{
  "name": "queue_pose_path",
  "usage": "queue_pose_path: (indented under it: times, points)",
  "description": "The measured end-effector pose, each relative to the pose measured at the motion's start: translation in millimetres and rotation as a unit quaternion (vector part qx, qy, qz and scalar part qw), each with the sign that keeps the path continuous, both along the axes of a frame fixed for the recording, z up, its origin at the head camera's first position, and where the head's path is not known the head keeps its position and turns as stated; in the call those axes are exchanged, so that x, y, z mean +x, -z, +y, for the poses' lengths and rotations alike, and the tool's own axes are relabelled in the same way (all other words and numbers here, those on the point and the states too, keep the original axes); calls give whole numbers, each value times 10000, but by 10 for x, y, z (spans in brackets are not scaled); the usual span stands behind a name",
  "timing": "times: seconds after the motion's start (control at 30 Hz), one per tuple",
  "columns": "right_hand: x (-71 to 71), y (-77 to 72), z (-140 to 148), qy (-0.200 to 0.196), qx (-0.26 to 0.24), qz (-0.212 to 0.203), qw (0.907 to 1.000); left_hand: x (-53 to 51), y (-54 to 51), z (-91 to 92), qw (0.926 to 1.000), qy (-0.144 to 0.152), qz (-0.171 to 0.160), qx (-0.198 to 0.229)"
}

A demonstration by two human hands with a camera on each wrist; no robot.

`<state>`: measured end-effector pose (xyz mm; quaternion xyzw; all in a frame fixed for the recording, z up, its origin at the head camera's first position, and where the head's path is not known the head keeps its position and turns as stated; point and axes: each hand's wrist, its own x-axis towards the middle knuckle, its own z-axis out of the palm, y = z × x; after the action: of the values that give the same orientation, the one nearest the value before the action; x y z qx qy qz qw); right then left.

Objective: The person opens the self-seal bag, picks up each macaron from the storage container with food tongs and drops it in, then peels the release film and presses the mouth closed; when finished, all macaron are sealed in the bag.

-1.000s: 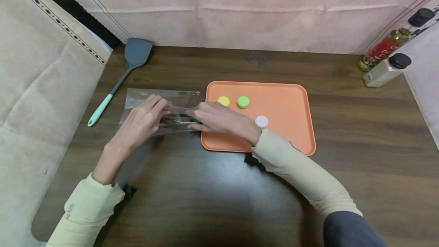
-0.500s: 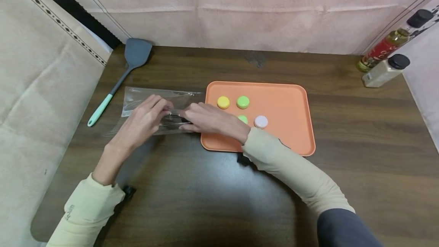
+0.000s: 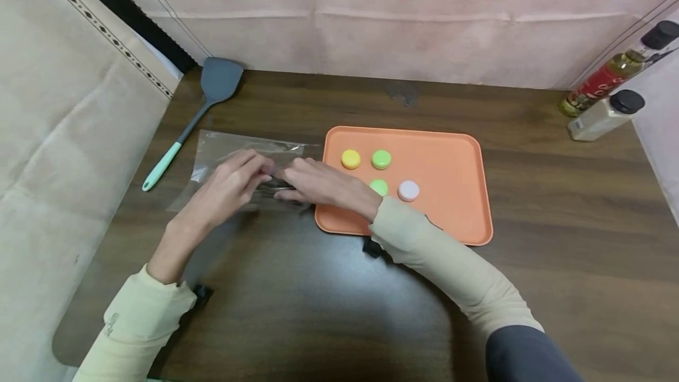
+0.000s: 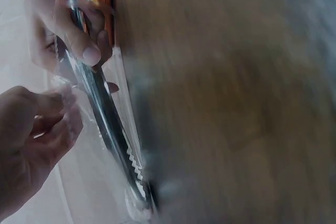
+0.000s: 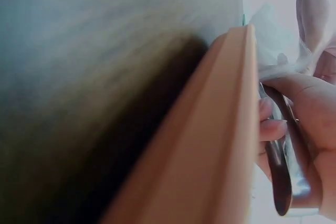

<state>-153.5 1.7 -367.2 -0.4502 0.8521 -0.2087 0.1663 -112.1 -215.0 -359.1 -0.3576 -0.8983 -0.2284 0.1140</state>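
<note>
A clear plastic bag (image 3: pixel 214 146) lies flat on the table to the left of an orange tray (image 3: pixel 445 187). My left hand (image 3: pixel 230 184) pinches the bag's film between thumb and fingers. Just right of it, my right hand (image 3: pixel 323 184) grips metal tongs (image 4: pixel 100 95) near their bent end, over the tray's left edge. The tongs' toothed tips point away from the right hand, along the bag. Film shows around the tongs, but how far they sit inside is hard to tell. Yellow (image 3: pixel 350 159), green (image 3: pixel 381 159) and white (image 3: pixel 408 190) discs lie on the tray.
A second green disc (image 3: pixel 379 187) is partly hidden by the right hand. A grey spatula (image 3: pixel 220 81) with a mint handle lies at the back left. An oil bottle (image 3: pixel 599 84) and a black-capped jar (image 3: pixel 605 117) stand at the back right.
My right hand has moved left with the tongs, toward the left hand, uncovering the yellow disc and a second green one. The left hand stays nearly in place on the bag.
</note>
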Motion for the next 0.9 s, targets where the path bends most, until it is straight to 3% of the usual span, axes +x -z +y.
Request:
queue_pose_path:
  times: [0.17,0.4,0.5,0.7,0.9]
  points:
    - [0,1,-16,-52,-12,259,9997,0,7,-22,9995,-75,-241,-194]
    - [36,-121,151,-9,252,46,9997,-29,-5,-74,9990,-396,-73,-208]
    - [87,-233,430,84,310,4,9995,-59,-37,-78,9981,-582,-80,-201]
    - [309,-412,1099,555,439,566,9959,-77,-84,-101,9967,-747,3,-329]
    - [567,-384,1777,1362,-234,722,9878,-38,-75,-107,9959,-735,339,-406]
